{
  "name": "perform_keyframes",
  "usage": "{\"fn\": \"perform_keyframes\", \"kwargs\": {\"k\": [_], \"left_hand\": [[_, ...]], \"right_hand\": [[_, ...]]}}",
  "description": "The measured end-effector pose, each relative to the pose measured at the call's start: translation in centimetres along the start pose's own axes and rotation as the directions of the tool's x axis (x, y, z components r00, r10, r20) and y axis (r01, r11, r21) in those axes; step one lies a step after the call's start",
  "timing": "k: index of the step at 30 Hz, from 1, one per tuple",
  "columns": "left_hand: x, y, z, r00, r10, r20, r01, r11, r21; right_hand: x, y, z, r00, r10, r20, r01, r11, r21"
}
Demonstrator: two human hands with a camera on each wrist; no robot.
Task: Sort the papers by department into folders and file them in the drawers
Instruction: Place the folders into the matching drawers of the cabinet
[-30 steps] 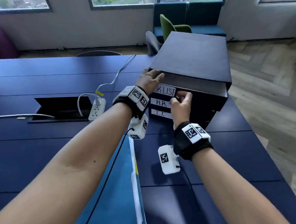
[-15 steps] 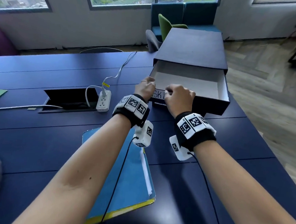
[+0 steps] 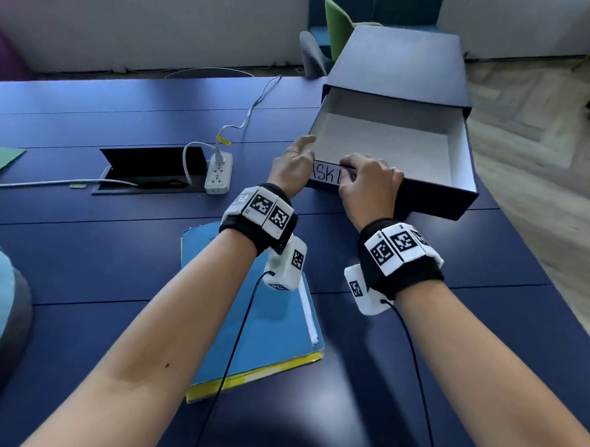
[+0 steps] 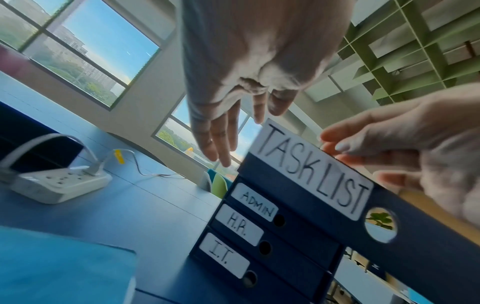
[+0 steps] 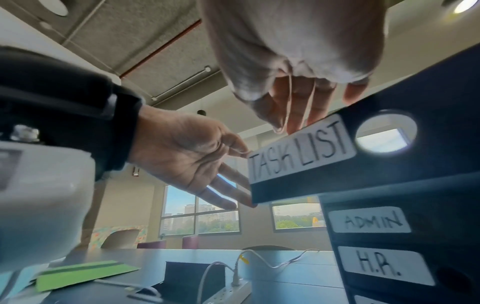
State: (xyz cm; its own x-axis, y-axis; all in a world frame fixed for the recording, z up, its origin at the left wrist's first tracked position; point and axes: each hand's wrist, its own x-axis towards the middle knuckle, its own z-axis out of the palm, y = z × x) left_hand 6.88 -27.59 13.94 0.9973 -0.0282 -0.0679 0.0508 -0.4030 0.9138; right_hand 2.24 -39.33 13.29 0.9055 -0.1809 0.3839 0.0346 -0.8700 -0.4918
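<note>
Top drawer (image 3: 386,149) pulled out; right hand (image 3: 369,184) grips front edge, left hand (image 3: 295,165) at left corner; blue folder (image 3: 267,328) near on table (image 3: 79,263).

Bare forearms, black wristbands (image 3: 408,274) with white square-patterned marker blocks, white wrist cameras, thin black cables.

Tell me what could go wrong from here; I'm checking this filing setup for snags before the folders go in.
1. The TASK LIST drawer is pulled far out of the cabinet; pulled further, it might slide free and drop.
2. The right hand holds only the drawer's front edge, while the left hand rests open at its corner, so the drawer could tip.
3. The blue folder lies under both forearms and could get dragged.
</note>
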Motion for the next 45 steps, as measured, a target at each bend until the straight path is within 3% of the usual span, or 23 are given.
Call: {"fn": "perform_keyframes", "kwargs": {"k": [2, 5, 8, 10, 12, 14, 17, 21, 26, 28, 31, 33, 35, 38, 41, 45], "left_hand": [[-0.5, -0.7, -1.0, 1.000, 0.017, -0.012, -0.017, 1.000, -0.022], [-1.2, -3.2, -3.2, 0.997, -0.051, -0.050, 0.049, 0.998, -0.027], [-2.5, -6.6, -6.0, 0.977, -0.163, -0.135, 0.173, 0.983, 0.065], [-3.8, -9.5, -7.8, 0.948, -0.257, -0.189, 0.290, 0.941, 0.174], [-5.4, -12.5, -9.2, 0.901, -0.370, -0.227, 0.420, 0.875, 0.240], [-6.9, -15.3, -10.0, 0.827, -0.495, -0.266, 0.556, 0.789, 0.261], [-9.0, -18.3, -10.4, 0.728, -0.631, -0.269, 0.685, 0.685, 0.247], [-10.3, -19.9, -9.3, 0.724, -0.643, -0.249, 0.689, 0.689, 0.224], [-10.8, -19.6, -8.5, 0.701, -0.627, -0.339, 0.697, 0.704, 0.139], [-10.5, -19.1, -8.8, 0.725, -0.590, -0.355, 0.657, 0.748, 0.097], [-9.8, -18.9, -9.8, 0.818, -0.539, -0.201, 0.496, 0.838, -0.226], [-10.1, -18.4, -10.3, 0.851, -0.516, -0.098, 0.436, 0.797, -0.418], [-10.2, -18.4, -10.6, 0.865, -0.498, -0.057, 0.410, 0.769, -0.491], [-10.4, -18.3, -11.3, 0.897, -0.433, -0.091, 0.322, 0.779, -0.538], [-10.2, -18.5, -12.9, 0.910, -0.391, -0.140, 0.240, 0.769, -0.593], [-9.5, -17.4, -16.1, 0.926, -0.323, -0.195, 0.123, 0.746, -0.654]], "right_hand": [[-0.6, -0.8, 0.4, 0.996, -0.056, -0.071, 0.062, 0.995, 0.077], [-2.3, -3.0, 2.0, 0.972, -0.184, -0.144, 0.211, 0.956, 0.205], [-3.9, -4.7, 4.7, 0.977, -0.213, 0.007, 0.198, 0.919, 0.342], [-4.5, -4.9, 6.7, 0.953, -0.125, 0.277, 0.019, 0.935, 0.355], [-5.2, -4.3, 8.8, 0.851, 0.026, 0.524, -0.165, 0.962, 0.219], [-6.3, -3.6, 10.4, 0.761, 0.151, 0.631, -0.251, 0.965, 0.071], [-7.8, -3.0, 11.6, 0.704, 0.271, 0.656, -0.272, 0.957, -0.103], [-9.3, -2.1, 12.4, 0.644, 0.372, 0.669, -0.339, 0.922, -0.186], [-10.1, -1.7, 12.8, 0.645, 0.383, 0.662, -0.337, 0.919, -0.203], [-10.2, -1.4, 12.8, 0.650, 0.395, 0.649, -0.353, 0.913, -0.203], [-10.2, -0.9, 12.5, 0.651, 0.434, 0.623, -0.424, 0.888, -0.175], [-10.1, -0.6, 12.3, 0.651, 0.453, 0.609, -0.478, 0.868, -0.135], [-10.0, -0.5, 12.2, 0.674, 0.442, 0.592, -0.494, 0.866, -0.083], [-9.6, -0.9, 12.2, 0.730, 0.416, 0.542, -0.515, 0.857, 0.035], [-8.9, -2.2, 11.5, 0.743, 0.369, 0.558, -0.523, 0.841, 0.140], [-7.8, -4.2, 9.8, 0.827, 0.255, 0.501, -0.479, 0.786, 0.390]]}}
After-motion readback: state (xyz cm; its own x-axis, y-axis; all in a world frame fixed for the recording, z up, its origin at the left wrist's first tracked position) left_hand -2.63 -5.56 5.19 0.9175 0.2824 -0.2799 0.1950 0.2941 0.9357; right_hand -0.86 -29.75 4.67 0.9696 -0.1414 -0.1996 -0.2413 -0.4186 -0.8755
